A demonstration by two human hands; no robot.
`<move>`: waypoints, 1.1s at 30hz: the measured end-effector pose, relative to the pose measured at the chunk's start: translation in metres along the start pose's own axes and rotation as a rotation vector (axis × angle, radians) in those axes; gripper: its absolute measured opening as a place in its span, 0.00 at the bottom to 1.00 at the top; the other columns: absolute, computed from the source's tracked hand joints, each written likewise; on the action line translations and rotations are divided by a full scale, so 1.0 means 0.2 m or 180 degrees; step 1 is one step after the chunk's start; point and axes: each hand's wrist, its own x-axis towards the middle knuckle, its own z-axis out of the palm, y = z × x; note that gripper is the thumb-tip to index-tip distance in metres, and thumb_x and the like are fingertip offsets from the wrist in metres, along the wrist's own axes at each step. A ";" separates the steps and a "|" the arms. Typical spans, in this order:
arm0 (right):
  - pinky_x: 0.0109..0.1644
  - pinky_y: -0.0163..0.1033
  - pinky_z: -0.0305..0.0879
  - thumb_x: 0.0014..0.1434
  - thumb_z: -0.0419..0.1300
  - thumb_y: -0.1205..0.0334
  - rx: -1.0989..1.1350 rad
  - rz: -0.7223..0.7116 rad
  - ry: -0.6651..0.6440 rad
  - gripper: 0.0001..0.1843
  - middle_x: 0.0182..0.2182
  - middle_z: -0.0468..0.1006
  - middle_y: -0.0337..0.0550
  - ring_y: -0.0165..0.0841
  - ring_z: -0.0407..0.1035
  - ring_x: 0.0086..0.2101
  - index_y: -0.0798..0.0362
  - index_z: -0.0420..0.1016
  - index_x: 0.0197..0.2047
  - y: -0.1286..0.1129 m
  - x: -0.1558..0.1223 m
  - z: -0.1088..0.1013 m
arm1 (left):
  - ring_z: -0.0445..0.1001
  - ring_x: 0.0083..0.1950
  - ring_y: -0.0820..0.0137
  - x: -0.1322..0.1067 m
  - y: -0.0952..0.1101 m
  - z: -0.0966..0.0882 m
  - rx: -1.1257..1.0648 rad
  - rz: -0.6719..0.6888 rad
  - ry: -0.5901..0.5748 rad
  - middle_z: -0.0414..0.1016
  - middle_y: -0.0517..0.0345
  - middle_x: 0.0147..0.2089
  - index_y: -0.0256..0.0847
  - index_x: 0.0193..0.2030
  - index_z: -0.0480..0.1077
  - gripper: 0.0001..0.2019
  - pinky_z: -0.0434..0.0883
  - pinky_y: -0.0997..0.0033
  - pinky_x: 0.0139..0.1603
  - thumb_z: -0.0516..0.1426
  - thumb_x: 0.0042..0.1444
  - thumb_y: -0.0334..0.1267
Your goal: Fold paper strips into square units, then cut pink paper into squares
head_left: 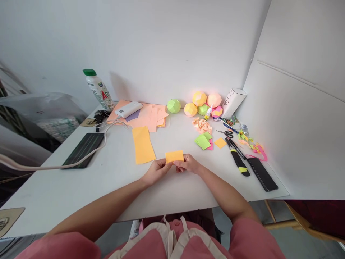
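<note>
Small orange paper [174, 155], one: just right of the long strip [143, 145]. Left grip [157, 172] and right grip [189, 164]: both pinching its near corners. Hazards: uneven pressure could skew or crease it; a wide-swinging right forearm [219, 189] might nudge the knife [238, 160], well right of the strip.

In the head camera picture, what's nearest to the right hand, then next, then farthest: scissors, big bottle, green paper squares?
1. Green paper squares: just beyond the right hand, slightly right.
2. Scissors: farther right.
3. Big bottle: far back, left.
</note>
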 end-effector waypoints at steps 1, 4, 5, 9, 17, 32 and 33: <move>0.31 0.36 0.65 0.50 0.64 0.48 -0.0005 -0.0005 0.0012 0.20 0.12 0.64 0.32 0.29 0.67 0.22 0.54 0.66 0.18 0.00 0.00 0.00 | 0.49 0.20 0.79 0.00 0.00 0.00 -0.0019 -0.0047 -0.0019 0.52 0.67 0.19 0.40 0.21 0.55 0.25 0.49 0.76 0.21 0.52 0.52 0.61; 0.32 0.36 0.65 0.52 0.62 0.45 0.0005 -0.0002 0.0062 0.20 0.15 0.69 0.34 0.30 0.69 0.23 0.54 0.70 0.24 -0.01 0.00 0.00 | 0.50 0.19 0.79 0.00 0.00 0.00 -0.0154 -0.0209 -0.0011 0.55 0.67 0.18 0.40 0.21 0.55 0.26 0.50 0.76 0.19 0.51 0.52 0.63; 0.33 0.36 0.65 0.52 0.61 0.44 0.0012 0.0005 0.0076 0.20 0.15 0.70 0.34 0.30 0.69 0.24 0.54 0.70 0.25 -0.01 0.00 0.00 | 0.51 0.18 0.79 0.00 0.00 -0.01 -0.0211 -0.0251 -0.0003 0.56 0.66 0.18 0.40 0.21 0.56 0.26 0.51 0.76 0.19 0.51 0.52 0.63; 0.34 0.38 0.66 0.51 0.62 0.42 0.0051 0.0046 0.0113 0.22 0.15 0.71 0.36 0.31 0.70 0.23 0.54 0.69 0.24 -0.01 0.00 0.00 | 0.53 0.18 0.79 0.01 0.01 -0.01 -0.0347 -0.0324 -0.0026 0.58 0.65 0.18 0.40 0.21 0.57 0.27 0.53 0.76 0.18 0.53 0.50 0.64; 0.23 0.34 0.64 0.47 0.65 0.43 0.0214 0.0105 0.0515 0.21 0.21 0.75 0.38 0.32 0.71 0.23 0.54 0.69 0.27 -0.03 0.01 -0.01 | 0.55 0.18 0.78 0.02 -0.02 -0.02 -0.0371 -0.0364 -0.0053 0.59 0.65 0.18 0.40 0.22 0.57 0.24 0.54 0.76 0.19 0.52 0.55 0.60; 0.19 0.34 0.61 0.47 0.64 0.44 0.0770 -0.0126 0.2726 0.20 0.21 0.70 0.35 0.25 0.62 0.17 0.50 0.64 0.30 -0.03 0.04 -0.24 | 0.61 0.61 0.45 0.04 -0.09 -0.10 0.4340 -0.0240 0.1329 0.61 0.22 0.59 0.15 0.54 0.64 0.25 0.61 0.51 0.56 0.48 0.55 0.35; 0.19 0.34 0.61 0.47 0.64 0.46 0.0674 -0.0078 0.2636 0.18 0.21 0.70 0.35 0.26 0.63 0.17 0.51 0.66 0.31 -0.02 0.04 -0.23 | 0.62 0.60 0.46 0.04 -0.09 -0.10 0.4393 -0.0251 0.1215 0.63 0.23 0.58 0.16 0.53 0.66 0.24 0.63 0.53 0.55 0.47 0.56 0.36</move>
